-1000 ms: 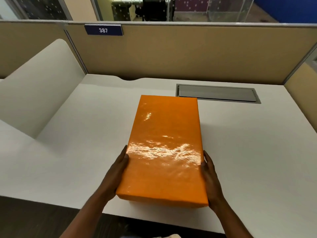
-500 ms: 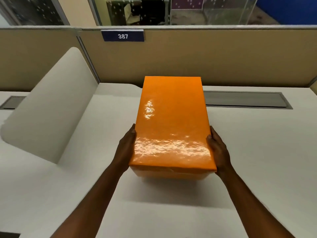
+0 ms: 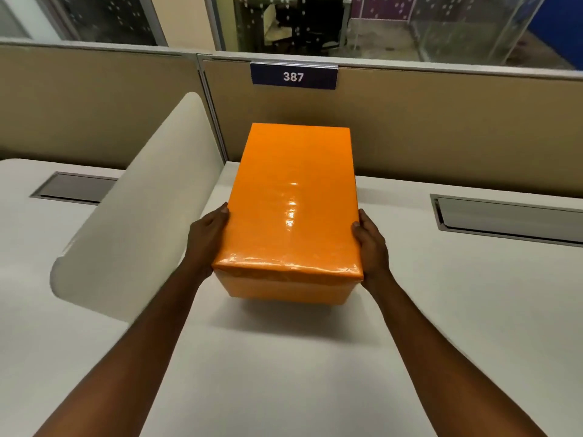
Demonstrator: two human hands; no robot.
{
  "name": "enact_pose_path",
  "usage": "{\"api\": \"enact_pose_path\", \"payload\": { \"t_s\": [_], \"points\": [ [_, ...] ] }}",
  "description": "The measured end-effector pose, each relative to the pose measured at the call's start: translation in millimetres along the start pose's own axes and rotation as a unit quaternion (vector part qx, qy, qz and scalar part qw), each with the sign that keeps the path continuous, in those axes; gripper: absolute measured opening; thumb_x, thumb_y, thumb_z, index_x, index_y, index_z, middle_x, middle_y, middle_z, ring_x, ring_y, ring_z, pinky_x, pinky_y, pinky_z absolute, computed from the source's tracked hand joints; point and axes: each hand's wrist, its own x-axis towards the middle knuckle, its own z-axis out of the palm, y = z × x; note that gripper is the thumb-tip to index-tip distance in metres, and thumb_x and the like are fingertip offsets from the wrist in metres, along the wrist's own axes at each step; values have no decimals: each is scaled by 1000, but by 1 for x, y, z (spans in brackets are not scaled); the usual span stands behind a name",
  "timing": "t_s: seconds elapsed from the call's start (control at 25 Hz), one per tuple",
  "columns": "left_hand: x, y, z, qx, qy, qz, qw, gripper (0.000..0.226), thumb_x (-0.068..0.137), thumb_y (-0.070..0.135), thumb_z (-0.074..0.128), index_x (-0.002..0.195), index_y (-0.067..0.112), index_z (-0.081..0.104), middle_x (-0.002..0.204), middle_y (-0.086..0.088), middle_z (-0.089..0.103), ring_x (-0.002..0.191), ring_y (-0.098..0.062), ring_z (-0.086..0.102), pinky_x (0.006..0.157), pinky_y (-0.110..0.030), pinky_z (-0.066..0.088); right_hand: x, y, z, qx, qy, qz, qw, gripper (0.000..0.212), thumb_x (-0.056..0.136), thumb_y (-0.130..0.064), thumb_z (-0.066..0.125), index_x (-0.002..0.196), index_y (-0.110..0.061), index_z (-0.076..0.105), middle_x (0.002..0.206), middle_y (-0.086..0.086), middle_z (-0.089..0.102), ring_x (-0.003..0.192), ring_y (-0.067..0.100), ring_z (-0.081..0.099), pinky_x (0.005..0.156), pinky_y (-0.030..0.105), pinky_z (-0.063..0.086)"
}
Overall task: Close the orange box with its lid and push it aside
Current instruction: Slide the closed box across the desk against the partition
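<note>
Two hands, left [image 3: 206,238] and right [image 3: 370,244], pressed flat against the lidded box's [image 3: 291,209] long sides, whose glossy, stiff wrap probably slid easily.

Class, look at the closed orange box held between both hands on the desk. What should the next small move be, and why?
Probably let go and draw both hands back. The lid already sits on the orange box, and the box's far end looks close to the partition beside the white divider, so there seems little room to push. The left hand and right hand press its sides.
</note>
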Motion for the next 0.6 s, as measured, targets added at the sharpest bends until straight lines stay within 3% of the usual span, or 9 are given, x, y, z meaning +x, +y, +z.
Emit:
{"api": "enact_pose_path", "payload": {
  "t_s": [0.16, 0.36, 0.6],
  "points": [
    [48, -2, -31, 8, 52, 13, 999, 42, 90, 38, 58, 124, 15, 61, 128, -9, 62, 101, -20, 59, 80, -33, 47, 32, 7, 51, 7, -3, 4, 1000, 45, 97, -25, 42, 142, -20, 36, 138, 7, 51, 111, 22, 58, 81, 34, 52],
    [89, -7, -52, 13, 112, 61, 992, 34, 85, 28, 65, 113, 9, 68, 109, -8, 69, 102, -25, 65, 84, -35, 51, 61, 22, 87, 7, 9, 16, 1000, 48, 98, -24, 41, 144, -18, 32, 141, 8, 47, 114, 26, 55, 83, 33, 51],
    [110, -11, -61, 114, 84, 120, 983, 37, 87, 27, 64, 117, 6, 66, 117, -16, 68, 102, -23, 63, 90, -35, 48, 77, 34, 106, -6, 29, 14, 999, 48, 97, -26, 43, 144, -18, 32, 141, 6, 46, 104, 17, 56, 84, 32, 49]
  ]
}}
